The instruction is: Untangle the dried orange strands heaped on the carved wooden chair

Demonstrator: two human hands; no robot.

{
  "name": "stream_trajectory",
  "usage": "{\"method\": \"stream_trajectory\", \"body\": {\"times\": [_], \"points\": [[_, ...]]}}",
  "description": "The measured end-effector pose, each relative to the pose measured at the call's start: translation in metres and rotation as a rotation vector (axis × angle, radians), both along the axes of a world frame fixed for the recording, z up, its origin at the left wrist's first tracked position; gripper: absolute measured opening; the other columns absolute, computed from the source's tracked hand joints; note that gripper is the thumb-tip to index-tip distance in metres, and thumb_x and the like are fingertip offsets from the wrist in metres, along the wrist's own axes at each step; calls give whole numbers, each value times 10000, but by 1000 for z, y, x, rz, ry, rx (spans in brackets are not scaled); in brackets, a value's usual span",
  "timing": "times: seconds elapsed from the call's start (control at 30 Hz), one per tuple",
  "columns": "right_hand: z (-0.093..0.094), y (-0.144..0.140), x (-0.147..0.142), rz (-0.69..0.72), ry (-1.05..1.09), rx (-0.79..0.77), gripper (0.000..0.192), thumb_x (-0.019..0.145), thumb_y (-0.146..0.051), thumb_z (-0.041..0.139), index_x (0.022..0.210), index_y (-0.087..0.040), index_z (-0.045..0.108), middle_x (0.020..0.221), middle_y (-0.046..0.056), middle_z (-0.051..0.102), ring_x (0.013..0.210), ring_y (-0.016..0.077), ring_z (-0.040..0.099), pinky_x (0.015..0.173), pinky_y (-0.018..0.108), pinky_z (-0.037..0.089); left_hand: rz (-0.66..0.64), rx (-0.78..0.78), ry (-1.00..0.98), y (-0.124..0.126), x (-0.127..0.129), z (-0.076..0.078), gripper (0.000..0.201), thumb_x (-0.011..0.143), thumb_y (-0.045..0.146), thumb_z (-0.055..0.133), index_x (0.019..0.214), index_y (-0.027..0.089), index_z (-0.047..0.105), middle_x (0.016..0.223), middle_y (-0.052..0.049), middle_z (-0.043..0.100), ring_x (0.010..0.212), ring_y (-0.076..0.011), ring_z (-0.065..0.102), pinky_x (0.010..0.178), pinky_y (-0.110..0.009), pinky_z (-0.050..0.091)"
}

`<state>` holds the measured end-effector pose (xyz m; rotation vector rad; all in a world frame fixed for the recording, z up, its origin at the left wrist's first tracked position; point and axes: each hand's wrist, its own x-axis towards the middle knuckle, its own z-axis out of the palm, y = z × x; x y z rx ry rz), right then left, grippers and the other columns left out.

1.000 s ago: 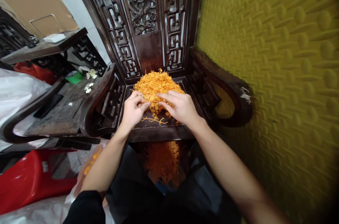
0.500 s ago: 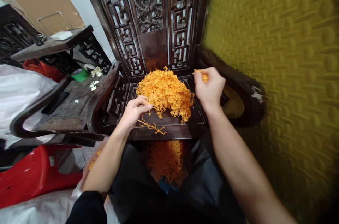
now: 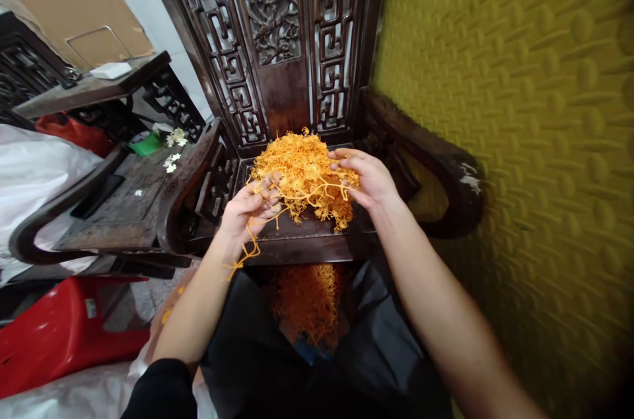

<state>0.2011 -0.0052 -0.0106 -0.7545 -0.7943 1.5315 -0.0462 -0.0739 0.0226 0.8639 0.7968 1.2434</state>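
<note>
A heap of orange, branching plastic-looking pieces (image 3: 307, 158) lies on the seat of a dark carved wooden chair (image 3: 312, 250). My left hand (image 3: 250, 207), at the heap's front left, has its fingers closed on an orange branched strand (image 3: 312, 193). One part of the strand stretches right across the front of the heap; another dangles below the hand over the wrist. My right hand (image 3: 366, 178) is at the heap's right side, fingers apart and curved, with the strand's right end close to the thumb. Whether it touches the strand I cannot tell.
Below the seat, between my legs, is another mass of orange pieces (image 3: 312, 300). A yellow-green textured surface (image 3: 495, 75) rises on the right. To the left are a second wooden chair (image 3: 113, 207), green tape (image 3: 145, 143), a red plastic stool (image 3: 74, 320) and white bags (image 3: 39, 168).
My right hand has come left and its fingers have spread from a closed grip. My left hand has lifted the branched strand, which was hanging over the seat's front edge.
</note>
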Motion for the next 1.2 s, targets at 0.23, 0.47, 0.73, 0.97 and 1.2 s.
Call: {"method": "stream_trajectory", "body": {"times": [0.23, 0.47, 0.73, 0.97, 1.2], "points": [[2, -22, -7, 402, -243, 76, 476, 685, -605, 836, 809, -159, 724, 573, -6, 555, 424, 66, 400, 309, 186, 180, -136, -37, 63, 11, -2, -15, 375, 506, 303, 924, 686, 136, 640, 817, -66, 603, 552, -47, 380, 446, -183, 250], [-3, 13, 13, -390, -104, -17, 403, 751, -436, 814, 683, -198, 496, 522, -84, 449, 385, 37, 371, 307, 155, 200, -145, -101, 129, 8, 1, -12, 377, 500, 198, 923, 580, 87, 572, 581, 13, 473, 476, -17, 368, 441, -152, 176], [-5, -8, 11, -8, -376, 195, 401, 795, -430, 773, 1115, -190, 738, 791, 22, 697, 508, 89, 533, 367, 190, 301, -214, -107, 25, 11, -6, -13, 331, 531, 178, 889, 652, 71, 600, 646, -1, 487, 494, -6, 353, 436, -143, 139], [0, -23, -16, 624, -783, 388, 490, 805, -575, 733, 1062, -161, 785, 677, -8, 643, 551, 99, 487, 512, 238, 346, -271, -83, 97, 10, -1, -16, 313, 527, 206, 889, 588, 72, 612, 667, -14, 495, 523, -39, 411, 463, -187, 217], [-3, -29, -28, 751, -647, 409, 400, 861, -541, 684, 913, -147, 722, 720, -9, 635, 551, 93, 510, 521, 234, 373, -250, 18, 156, 10, -3, -17, 306, 559, 235, 887, 593, 72, 630, 805, -24, 499, 548, -30, 421, 478, -205, 215]]}}
